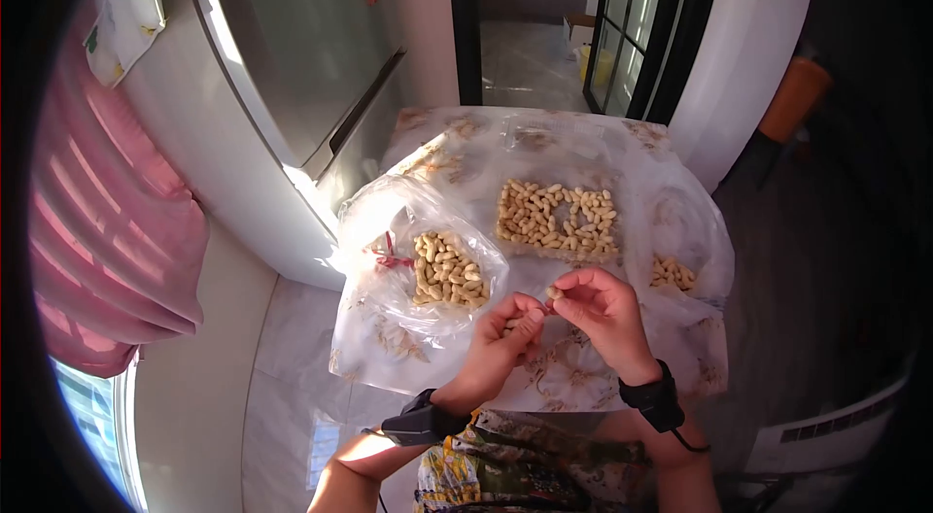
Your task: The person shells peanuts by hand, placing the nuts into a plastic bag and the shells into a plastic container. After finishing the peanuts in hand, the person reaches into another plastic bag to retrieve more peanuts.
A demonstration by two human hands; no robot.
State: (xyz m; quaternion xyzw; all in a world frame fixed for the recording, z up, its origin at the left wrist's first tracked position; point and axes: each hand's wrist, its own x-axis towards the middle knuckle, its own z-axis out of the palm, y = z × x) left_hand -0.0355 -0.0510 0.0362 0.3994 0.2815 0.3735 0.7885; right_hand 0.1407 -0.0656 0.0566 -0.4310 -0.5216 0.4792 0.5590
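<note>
Over the front of the table my left hand [505,333] is closed around a peanut, part of which shows between the fingers. Close beside it, nearly touching, my right hand [604,311] pinches a small peanut piece [554,292] between thumb and fingertips. Beyond both hands lies a clear tray of peanuts [559,219]. An open plastic bag [389,207] with peanuts [447,270] is left of my hands. On the right, another clear bag [695,231] holds fewer peanuts [673,273].
The table [389,362] has a flowered cover. A clear plastic lid or container [554,132] lies at its far edge. A fridge [301,37] and a pink curtain [107,222] are on the left. Beyond the table is a glass-panelled door [630,17].
</note>
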